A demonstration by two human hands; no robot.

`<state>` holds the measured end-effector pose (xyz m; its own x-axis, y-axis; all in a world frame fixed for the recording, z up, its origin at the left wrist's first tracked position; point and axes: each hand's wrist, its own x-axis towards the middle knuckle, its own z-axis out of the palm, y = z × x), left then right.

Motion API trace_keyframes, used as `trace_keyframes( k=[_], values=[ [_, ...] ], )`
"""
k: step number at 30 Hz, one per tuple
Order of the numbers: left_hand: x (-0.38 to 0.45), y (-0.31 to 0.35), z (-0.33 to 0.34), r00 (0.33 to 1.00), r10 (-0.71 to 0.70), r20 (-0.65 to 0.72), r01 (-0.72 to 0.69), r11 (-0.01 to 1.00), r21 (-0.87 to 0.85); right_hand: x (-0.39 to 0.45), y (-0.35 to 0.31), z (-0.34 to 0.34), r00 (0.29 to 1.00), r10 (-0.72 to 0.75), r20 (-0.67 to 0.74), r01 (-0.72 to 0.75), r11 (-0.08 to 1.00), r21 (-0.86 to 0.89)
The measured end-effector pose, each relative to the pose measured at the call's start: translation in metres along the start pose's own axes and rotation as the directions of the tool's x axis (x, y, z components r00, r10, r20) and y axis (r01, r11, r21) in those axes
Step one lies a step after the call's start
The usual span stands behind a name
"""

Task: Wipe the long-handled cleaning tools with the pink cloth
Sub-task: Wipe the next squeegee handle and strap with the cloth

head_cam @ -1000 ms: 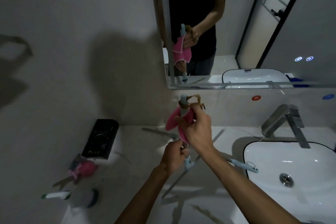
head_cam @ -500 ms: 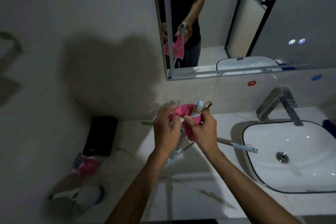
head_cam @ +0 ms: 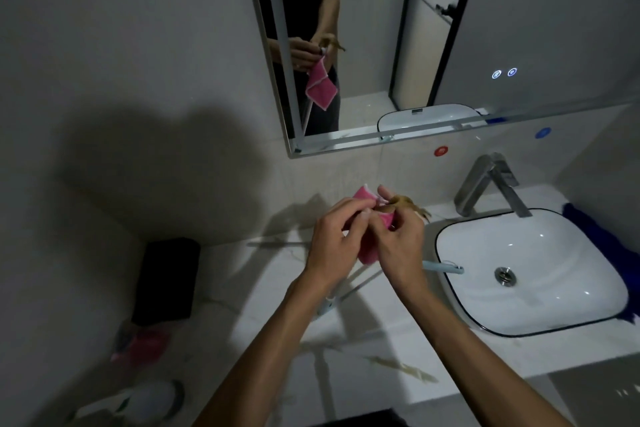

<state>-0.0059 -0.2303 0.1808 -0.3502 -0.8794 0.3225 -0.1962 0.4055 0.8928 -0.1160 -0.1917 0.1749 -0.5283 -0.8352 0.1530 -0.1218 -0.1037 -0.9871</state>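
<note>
Wiping under way at a dim bathroom counter (head_cam: 398,333): pink cloth (head_cam: 367,255) bunched round the top of a slim tool (head_cam: 337,298), held upright above the marble just left of the basin (head_cam: 530,270). Left hand (head_cam: 334,243) curled, fingertips pinching the cloth's upper fold against the shaft; right hand (head_cam: 398,246) likewise curled, gripping cloth and handle together near a brown loop (head_cam: 405,206) sprouting from the tool's end. Lower length of that tool slanting down and to the left below the wrists, pale blue tip hovering at or just above the counter; contact impossible to confirm. A second tool (head_cam: 443,266) lying flat, its blue end poking over the basin rim, untouched for now and probably next in line. A third thin rod (head_cam: 277,243) resting further back by the wall, also apart from both hands. Judged from the grip, work centred on the upper end of the first tool, with the rest of its shaft and the two remaining tools apparently outstanding; cleanliness of any of them not readable in this light. Mirror (head_cam: 450,45) above repeating the scene, cloth hanging from both hands. Tap (head_cam: 488,184) off to the right, black box (head_cam: 166,277) at the far left.
</note>
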Motion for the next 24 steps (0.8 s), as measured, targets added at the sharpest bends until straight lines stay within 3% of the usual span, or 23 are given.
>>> trace_keyframes(
  k=[4,8,13,15,18,20,22,24],
  values=[
    [0.007,0.004,0.006,1.0,-0.016,-0.013,0.016,1.0,-0.012,0.011,-0.002,-0.006,0.999,-0.033,0.031,0.034,0.998,-0.046],
    [0.012,0.008,0.009,0.989,-0.122,-0.08,0.12,0.992,-0.038,0.02,0.002,-0.002,0.987,-0.076,0.144,0.106,0.971,-0.214],
    [0.021,0.006,0.019,0.972,-0.049,-0.231,0.125,0.936,0.329,0.025,0.02,-0.001,0.953,-0.123,0.276,0.215,0.918,-0.333],
    [0.024,-0.002,0.022,0.932,-0.194,-0.306,0.275,0.929,0.249,0.026,0.024,-0.006,0.944,-0.064,0.322,0.169,0.935,-0.311],
    [0.023,-0.027,0.018,0.787,-0.484,-0.383,0.529,0.849,0.015,0.029,0.026,-0.012,0.929,-0.025,0.369,0.123,0.962,-0.245],
    [0.016,-0.04,0.016,0.724,-0.583,-0.369,0.631,0.776,0.012,0.032,0.028,-0.013,0.917,-0.025,0.398,0.12,0.97,-0.214],
    [0.007,-0.039,0.019,0.723,-0.554,-0.413,0.636,0.768,0.082,0.034,0.029,-0.013,0.909,0.002,0.417,0.099,0.971,-0.22],
    [-0.001,-0.032,0.024,0.765,-0.393,-0.511,0.524,0.841,0.137,0.035,0.029,-0.012,0.903,0.028,0.428,0.078,0.97,-0.229]
  ],
)
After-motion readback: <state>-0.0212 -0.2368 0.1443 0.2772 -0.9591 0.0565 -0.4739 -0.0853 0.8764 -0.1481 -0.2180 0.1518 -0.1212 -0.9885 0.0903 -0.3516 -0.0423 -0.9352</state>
